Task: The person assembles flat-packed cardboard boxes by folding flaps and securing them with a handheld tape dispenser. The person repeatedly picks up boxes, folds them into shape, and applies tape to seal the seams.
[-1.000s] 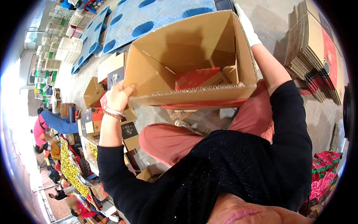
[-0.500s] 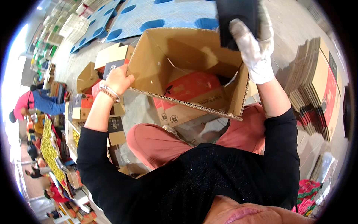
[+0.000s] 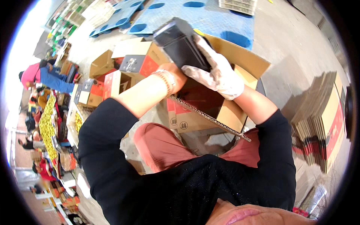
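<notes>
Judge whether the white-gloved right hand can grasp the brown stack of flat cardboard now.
Probably not: the right hand holds a black boxy tool, and the stack stands away to its right.

Floor (image 3: 279,48): grey, showing at two o'clock
Pallets (image 3: 219,24): blue, twelve o'clock
Crates (image 3: 98,14): pale, eleven o'clock
Light (image 3: 30,48): white glare, ten o'clock

At upper centre, the gloved right hand (image 3: 219,77) grips a black block (image 3: 182,45) over an open cardboard box (image 3: 229,112), the bare left hand (image 3: 175,77) close beside it. Flattened cartons (image 3: 318,123) stand at right; a blue pallet (image 3: 210,23) lies at top.
</notes>
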A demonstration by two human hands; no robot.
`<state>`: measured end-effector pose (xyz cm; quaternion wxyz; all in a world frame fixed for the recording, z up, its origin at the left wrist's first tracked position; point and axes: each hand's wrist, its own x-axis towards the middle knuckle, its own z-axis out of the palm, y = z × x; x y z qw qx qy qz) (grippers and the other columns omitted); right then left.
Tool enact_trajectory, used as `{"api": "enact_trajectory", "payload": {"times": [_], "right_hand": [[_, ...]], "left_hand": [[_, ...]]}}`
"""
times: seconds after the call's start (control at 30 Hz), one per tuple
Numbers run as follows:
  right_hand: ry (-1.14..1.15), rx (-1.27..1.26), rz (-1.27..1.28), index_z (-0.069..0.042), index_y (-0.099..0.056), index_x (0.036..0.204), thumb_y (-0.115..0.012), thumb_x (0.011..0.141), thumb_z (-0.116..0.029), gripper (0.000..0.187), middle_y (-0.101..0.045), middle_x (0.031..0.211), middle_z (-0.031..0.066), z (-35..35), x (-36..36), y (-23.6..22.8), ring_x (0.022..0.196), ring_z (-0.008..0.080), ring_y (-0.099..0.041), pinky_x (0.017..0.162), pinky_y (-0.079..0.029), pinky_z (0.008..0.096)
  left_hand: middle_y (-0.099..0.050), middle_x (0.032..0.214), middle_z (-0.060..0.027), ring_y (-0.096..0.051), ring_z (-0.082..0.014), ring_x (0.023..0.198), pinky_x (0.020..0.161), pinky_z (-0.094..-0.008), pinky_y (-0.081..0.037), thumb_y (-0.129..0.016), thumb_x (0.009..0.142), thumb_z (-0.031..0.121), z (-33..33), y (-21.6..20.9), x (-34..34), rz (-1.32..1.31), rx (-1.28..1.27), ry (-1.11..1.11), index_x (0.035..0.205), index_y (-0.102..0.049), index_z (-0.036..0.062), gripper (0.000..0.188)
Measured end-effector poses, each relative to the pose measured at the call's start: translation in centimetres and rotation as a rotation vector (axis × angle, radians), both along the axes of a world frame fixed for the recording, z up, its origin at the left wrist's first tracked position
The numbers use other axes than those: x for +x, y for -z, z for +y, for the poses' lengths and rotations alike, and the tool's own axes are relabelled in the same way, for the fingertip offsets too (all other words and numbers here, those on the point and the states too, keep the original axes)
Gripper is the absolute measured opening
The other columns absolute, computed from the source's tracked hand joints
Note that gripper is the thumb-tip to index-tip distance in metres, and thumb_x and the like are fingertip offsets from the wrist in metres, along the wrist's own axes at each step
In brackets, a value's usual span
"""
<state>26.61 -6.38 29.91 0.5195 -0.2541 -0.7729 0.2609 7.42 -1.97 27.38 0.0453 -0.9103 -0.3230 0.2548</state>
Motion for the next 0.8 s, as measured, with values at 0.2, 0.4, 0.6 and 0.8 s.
{"api": "enact_trajectory", "payload": {"times": [0.2,0.4,0.6,0.8], "right_hand": [[-0.026,-0.207,0.134,0.004,-0.032,0.132,-0.067,0.078,-0.021,0.069,-0.046,0.126,0.0187,1.6,-1.1,-1.4,0.116,0.0217,-0.046,0.098,-0.034,0.0306],[-0.134,-0.327,-0.042,0.004,-0.028,0.135,-0.066,0.079,-0.018,0.072,-0.044,0.129,0.0169,3.0,-1.5,2.5,0.119,0.022,-0.043,0.1,-0.033,0.0304],[-0.02,-0.256,-0.347,-0.001,-0.026,0.136,-0.065,0.078,-0.031,0.076,-0.047,0.125,0.0238,2.4,-2.3,2.1,0.117,0.0303,-0.047,0.098,-0.035,0.0336],[-0.017,-0.391,-0.064,0.0,-0.029,0.135,-0.064,0.079,-0.026,0.071,-0.052,0.118,0.0193,3.5,-2.2,2.2,0.104,0.0256,-0.055,0.088,-0.043,0.0324]], "left_hand": [[-0.063,0.095,-0.0185,-0.059,-0.0313,0.092,0.082,-0.0401,-0.044,-0.05,0.081,0.043,-1.0,-3.7,3.9,0.103,-0.397,-0.087,0.1,-0.063,0.0014,0.047],[-0.064,0.084,-0.0144,-0.059,-0.0306,0.082,0.074,-0.0387,-0.045,-0.054,0.082,0.044,-4.8,-9.7,-0.9,-0.447,-0.497,-0.346,0.081,-0.064,-0.0007,0.046],[-0.053,0.071,-0.0044,-0.053,-0.0229,0.072,0.064,-0.0331,-0.04,-0.066,0.066,0.046,-8.7,-3.5,-4.5,-0.863,0.363,0.082,0.074,-0.057,0.0103,0.038],[-0.048,0.061,-0.004,-0.052,-0.0236,0.063,0.055,-0.0345,-0.039,-0.062,0.069,0.052,-4.9,-3.1,-2.7,-0.908,0.375,0.198,0.06,-0.048,0.0106,0.045]]}}
